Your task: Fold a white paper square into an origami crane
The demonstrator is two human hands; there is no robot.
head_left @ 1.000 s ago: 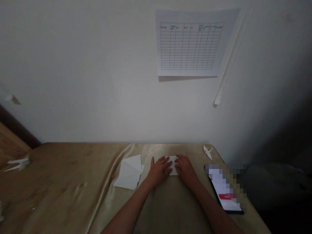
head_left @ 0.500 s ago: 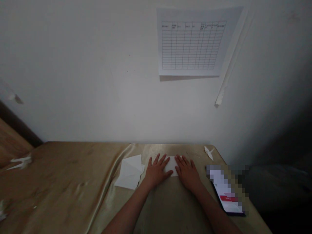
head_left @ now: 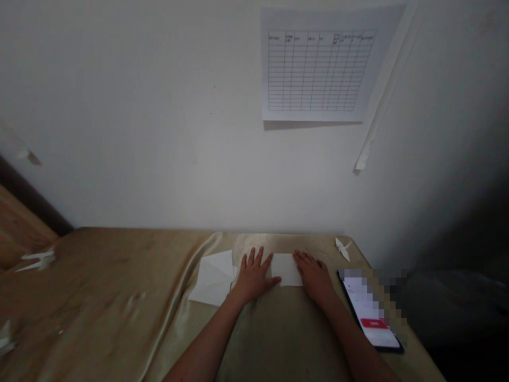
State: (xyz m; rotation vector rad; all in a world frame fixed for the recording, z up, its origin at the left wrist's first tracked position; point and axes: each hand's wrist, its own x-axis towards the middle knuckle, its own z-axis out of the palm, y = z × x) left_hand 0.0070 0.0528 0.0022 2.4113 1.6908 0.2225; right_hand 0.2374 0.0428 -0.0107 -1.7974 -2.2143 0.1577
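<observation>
A small white square of paper (head_left: 287,269) lies flat on the gold cloth between my hands. My left hand (head_left: 255,277) rests with fingers spread, its thumb and index fingertips at the paper's left edge. On the other side, my right hand (head_left: 314,275) lies flat over the right edge, fingers stretched out and closer together. Left of my left hand is a larger creased white sheet (head_left: 212,278), partly hidden behind that hand and wrist.
A folded paper bird (head_left: 342,249) sits at the far right corner. Near the right edge lies a phone (head_left: 369,318), partly blurred out. More paper pieces (head_left: 37,260) are at the left. A printed table sheet (head_left: 318,69) hangs on the wall.
My right hand has slid right across the small paper, uncovering more of it. My left hand stays at the left edge. The view has shifted slightly.
</observation>
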